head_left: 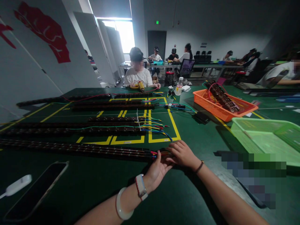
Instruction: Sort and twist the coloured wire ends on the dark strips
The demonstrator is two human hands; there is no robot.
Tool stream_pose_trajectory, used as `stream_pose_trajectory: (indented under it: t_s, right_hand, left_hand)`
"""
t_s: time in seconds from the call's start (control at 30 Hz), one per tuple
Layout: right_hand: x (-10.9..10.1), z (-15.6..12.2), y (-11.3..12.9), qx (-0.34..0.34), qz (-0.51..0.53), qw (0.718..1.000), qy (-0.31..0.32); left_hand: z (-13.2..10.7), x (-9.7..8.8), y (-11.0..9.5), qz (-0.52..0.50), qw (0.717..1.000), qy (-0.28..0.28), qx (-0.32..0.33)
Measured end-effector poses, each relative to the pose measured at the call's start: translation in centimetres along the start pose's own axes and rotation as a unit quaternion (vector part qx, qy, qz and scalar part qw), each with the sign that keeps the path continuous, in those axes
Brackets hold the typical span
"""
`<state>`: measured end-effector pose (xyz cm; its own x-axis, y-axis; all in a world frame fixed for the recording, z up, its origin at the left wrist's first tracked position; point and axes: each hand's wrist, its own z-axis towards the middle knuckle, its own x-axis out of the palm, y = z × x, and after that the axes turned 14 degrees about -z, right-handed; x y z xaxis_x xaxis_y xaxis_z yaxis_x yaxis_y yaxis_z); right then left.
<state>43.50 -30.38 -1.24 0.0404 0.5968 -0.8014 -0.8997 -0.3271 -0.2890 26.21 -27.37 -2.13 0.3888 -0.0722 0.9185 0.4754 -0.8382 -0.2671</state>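
Note:
A long dark bundle of strips point(77, 147) lies across the near table, its coloured wire ends point(153, 154) at the right end. My left hand point(158, 172) is at these ends, palm turned up, with the thumb against the wires and the fingers reaching under my right hand. From the right, my right hand point(183, 155) has its fingers curled over the same wires; its fingertips partly hide them. Just beyond my hands are the wire ends point(161, 131) of another dark bundle point(112, 129), with a white tie point(138, 120) standing up beside them.
More dark bundles point(112, 106) lie farther back. At right are an orange basket point(208, 104) holding a bundle and a green basket point(255, 134). A phone point(37, 190) lies near left. A bottle point(179, 86) stands at the back, near a seated person point(138, 73) with a yellow tool point(141, 86).

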Motion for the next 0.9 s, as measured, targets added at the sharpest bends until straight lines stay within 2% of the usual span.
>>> stream_pose_trajectory:
  t_s: [0.2,0.5,0.57,0.67,0.73,0.77,0.83,0.9]
  right_hand:
    - [0.2,-0.2,-0.3,-0.048,-0.042,0.995,0.076]
    - [0.3,0.1,-0.4,-0.085,-0.018,0.991,0.101]
    - [0.2,0.3,-0.4,-0.073,0.000,0.991,0.108]
    - [0.0,0.8,-0.4,0.010,0.070,0.990,0.119]
    - [0.1,1.0,-0.3,0.087,0.168,0.972,0.139]
    - [0.2,1.1,-0.3,0.127,0.229,0.953,0.155]
    - [0.7,1.1,-0.3,0.201,0.344,0.897,0.191]
    - [1.4,1.1,-0.3,0.263,0.416,0.844,0.216]
  left_hand:
    - [-0.1,0.1,-0.1,0.027,0.999,-0.018,-0.014]
    - [0.0,-0.1,0.0,0.024,0.999,-0.029,0.000]
    - [0.0,-0.2,0.0,0.025,1.000,-0.018,-0.001]
    - [0.0,-0.3,-0.1,0.036,0.999,-0.002,-0.012]
    - [0.0,-0.2,-0.2,0.040,0.999,0.000,-0.016]
    - [0.0,-0.2,-0.2,0.041,0.999,-0.001,-0.015]
    - [-0.1,-0.2,-0.1,0.042,0.999,-0.006,-0.006]
    - [-0.1,-0.2,-0.1,0.044,0.999,-0.017,0.007]
